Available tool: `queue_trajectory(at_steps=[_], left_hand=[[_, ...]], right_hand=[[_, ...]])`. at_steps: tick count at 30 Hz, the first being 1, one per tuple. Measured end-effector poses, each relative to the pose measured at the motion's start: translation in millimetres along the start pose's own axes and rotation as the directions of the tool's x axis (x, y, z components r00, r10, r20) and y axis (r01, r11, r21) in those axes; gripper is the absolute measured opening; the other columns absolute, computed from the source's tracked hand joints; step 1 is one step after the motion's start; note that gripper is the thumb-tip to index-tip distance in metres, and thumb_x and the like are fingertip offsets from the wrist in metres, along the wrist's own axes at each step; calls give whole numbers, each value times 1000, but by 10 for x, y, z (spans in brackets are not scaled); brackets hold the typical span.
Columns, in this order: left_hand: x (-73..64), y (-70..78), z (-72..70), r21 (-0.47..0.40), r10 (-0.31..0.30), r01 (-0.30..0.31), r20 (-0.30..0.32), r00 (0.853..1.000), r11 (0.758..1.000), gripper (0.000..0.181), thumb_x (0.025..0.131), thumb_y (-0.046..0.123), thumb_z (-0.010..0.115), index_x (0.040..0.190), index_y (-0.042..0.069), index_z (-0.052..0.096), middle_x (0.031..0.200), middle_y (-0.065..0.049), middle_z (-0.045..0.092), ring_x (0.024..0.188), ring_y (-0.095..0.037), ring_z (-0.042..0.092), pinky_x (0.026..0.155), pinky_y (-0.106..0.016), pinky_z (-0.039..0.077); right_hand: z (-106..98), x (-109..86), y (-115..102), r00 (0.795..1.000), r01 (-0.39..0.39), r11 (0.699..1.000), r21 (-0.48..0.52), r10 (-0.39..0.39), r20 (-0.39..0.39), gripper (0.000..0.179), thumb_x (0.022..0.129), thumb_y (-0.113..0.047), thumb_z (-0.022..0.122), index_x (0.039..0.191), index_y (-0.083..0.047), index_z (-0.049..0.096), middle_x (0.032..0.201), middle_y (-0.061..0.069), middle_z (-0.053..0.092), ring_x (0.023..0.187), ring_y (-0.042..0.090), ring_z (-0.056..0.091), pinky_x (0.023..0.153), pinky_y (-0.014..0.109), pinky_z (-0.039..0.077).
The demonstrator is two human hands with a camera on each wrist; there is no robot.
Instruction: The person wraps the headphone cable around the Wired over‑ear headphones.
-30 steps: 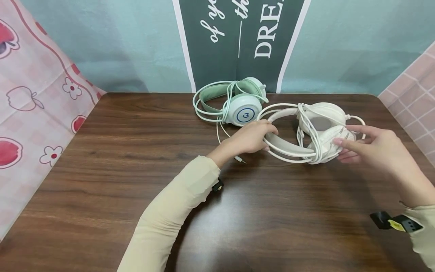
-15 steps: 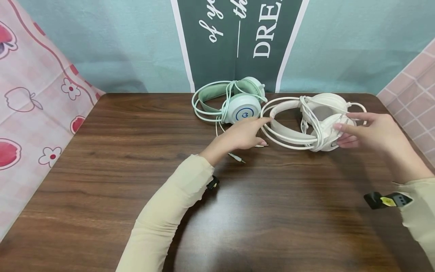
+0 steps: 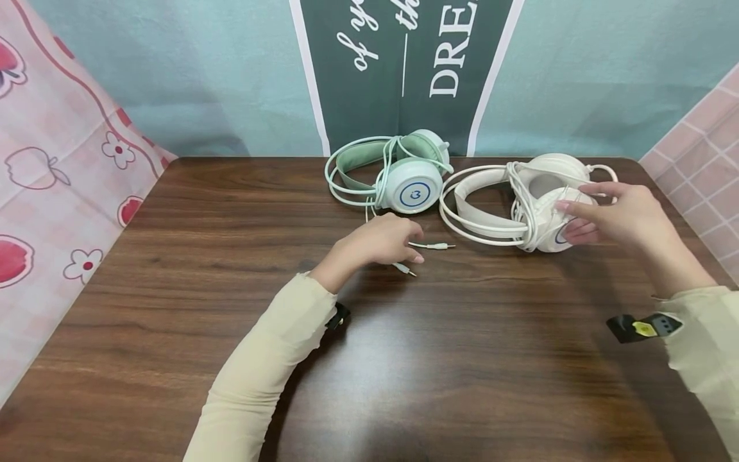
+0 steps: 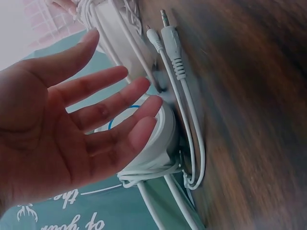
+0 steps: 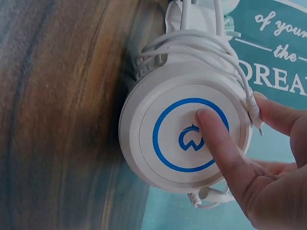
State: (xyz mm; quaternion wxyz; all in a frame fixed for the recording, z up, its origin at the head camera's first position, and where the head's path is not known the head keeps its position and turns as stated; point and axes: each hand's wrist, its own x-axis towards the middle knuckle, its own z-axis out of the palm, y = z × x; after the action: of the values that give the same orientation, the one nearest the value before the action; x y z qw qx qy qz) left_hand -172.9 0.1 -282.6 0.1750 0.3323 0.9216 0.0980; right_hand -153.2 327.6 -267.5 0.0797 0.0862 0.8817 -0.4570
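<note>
White headphones, with their cable wound round the near ear cup, stand on the table at the back right. My right hand holds that cup between thumb and fingers; in the right wrist view one finger lies on the cup's face, inside its blue ring. Beside them to the left are mint green headphones, also wrapped in their cable. My left hand is in front of the green pair and holds nothing; its fingers are spread and relaxed in the left wrist view. Two cable plugs lie near it.
The brown wood-grain table runs back to a blue cloth with a dark lettered panel. A pink fruit-print cloth hangs on the left, and a pink tile pattern is on the right.
The white headphones have moved back on the table, level with the green pair. My left hand has let go of their headband and drawn left; my right hand stays on the ear cup.
</note>
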Motion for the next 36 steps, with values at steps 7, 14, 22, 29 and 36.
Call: queue_trajectory(at_steps=[7,14,22,29,36], left_hand=[[-59,-22,10,-13,13,-13,9,1000,1000,43,84,36,64,119,13,59,90,0,64,91,-14,57,82,-31,43],[-108,-33,-9,-27,23,-22,27,999,999,47,83,38,65,122,14,57,88,0,61,88,-14,56,81,-31,42],[-181,-80,-9,-20,42,-41,58,997,999,47,83,36,65,123,14,56,86,2,60,85,-13,55,78,-29,42],[-285,-154,-26,-28,40,-40,26,999,999,44,83,34,65,121,14,57,83,1,57,81,-14,53,75,-29,41],[-448,-287,-59,-62,22,-25,-43,999,998,41,82,33,67,117,13,59,74,2,54,70,-14,50,64,-30,40]], right_hand=[[66,-64,-18,992,48,967,-248,-75,-97,63,78,-54,62,95,3,43,60,7,66,57,19,66,55,13,40],[58,-60,-27,995,32,959,-282,-58,-85,58,79,-59,57,85,-1,57,62,0,67,59,4,64,58,17,36],[83,0,-19,992,11,984,-178,-33,-120,56,77,-57,60,83,-2,53,59,0,66,58,10,65,55,14,42],[45,183,-38,989,-51,987,-156,28,-146,58,73,-61,61,85,-4,57,57,-1,65,59,4,64,71,8,35],[-37,376,-37,991,-43,995,88,54,-120,35,76,-45,68,74,-11,59,55,8,64,55,17,65,59,17,49]])
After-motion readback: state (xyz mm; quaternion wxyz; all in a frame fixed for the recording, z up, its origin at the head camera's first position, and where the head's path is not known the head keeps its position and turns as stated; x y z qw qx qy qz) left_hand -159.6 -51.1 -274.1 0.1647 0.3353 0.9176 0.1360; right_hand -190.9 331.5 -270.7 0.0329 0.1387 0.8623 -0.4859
